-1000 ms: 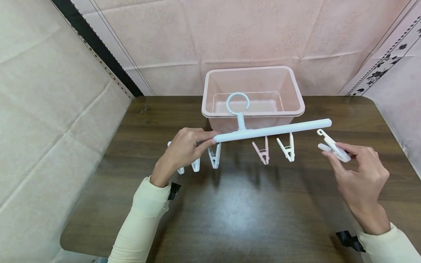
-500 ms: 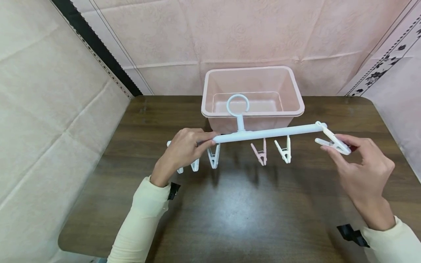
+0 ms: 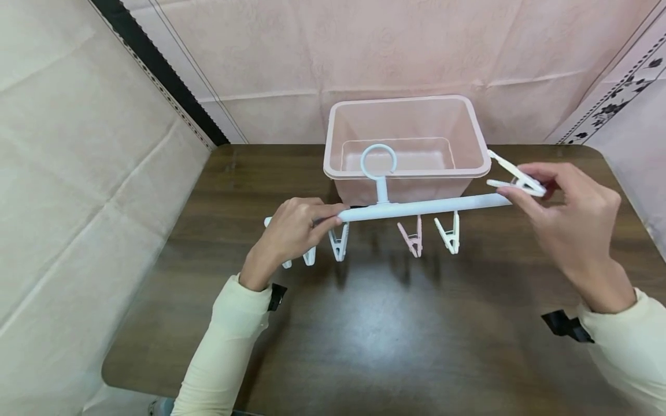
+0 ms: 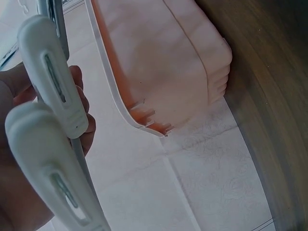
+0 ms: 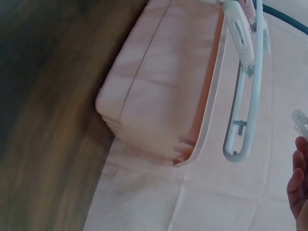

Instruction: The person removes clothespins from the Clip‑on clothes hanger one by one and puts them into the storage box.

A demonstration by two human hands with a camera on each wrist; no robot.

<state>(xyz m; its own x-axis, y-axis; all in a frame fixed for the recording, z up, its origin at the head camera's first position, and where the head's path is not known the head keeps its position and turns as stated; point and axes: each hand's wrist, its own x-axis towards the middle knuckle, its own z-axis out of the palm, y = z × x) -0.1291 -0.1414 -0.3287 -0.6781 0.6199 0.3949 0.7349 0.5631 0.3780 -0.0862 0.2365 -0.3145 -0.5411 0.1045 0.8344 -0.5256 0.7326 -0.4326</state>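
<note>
A light blue clip hanger (image 3: 426,208) is held above the table, its hook (image 3: 378,162) pointing up. My left hand (image 3: 292,230) grips its bar left of the hook. White clips (image 3: 340,242) hang by that hand, partly hidden behind it; two show large in the left wrist view. Right of the hook hang a pink clip (image 3: 413,237) and a white clip (image 3: 450,233). My right hand (image 3: 577,214) pinches a loose white clip (image 3: 520,179) by its handles at the bar's right end. In the right wrist view this clip is apart from the bar end (image 5: 237,155).
A pale pink plastic tub (image 3: 406,172) stands at the back of the brown wooden table (image 3: 374,346), behind the hanger. Pale patterned cloth (image 3: 406,52) hangs behind the table and at both sides.
My right hand first brought the clip over the bar's right end, then raised it above the bar. The left hand keeps its grip. The head view has shifted slightly.
</note>
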